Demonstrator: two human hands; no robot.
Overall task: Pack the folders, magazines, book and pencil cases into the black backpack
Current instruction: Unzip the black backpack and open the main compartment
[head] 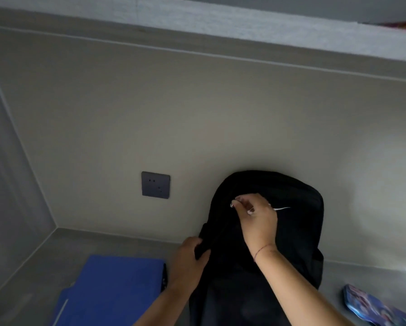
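The black backpack stands upright on the grey desk, leaning against the back wall, a white logo on its front. My right hand pinches a small zipper pull near the top left of the bag. My left hand grips the bag's left side edge lower down. A blue folder lies flat on the desk left of the bag, with a thin dark object along its right edge. A colourful pencil case lies at the lower right.
A grey wall socket sits on the back wall left of the bag. A side wall closes the desk on the left. A shelf edge runs overhead.
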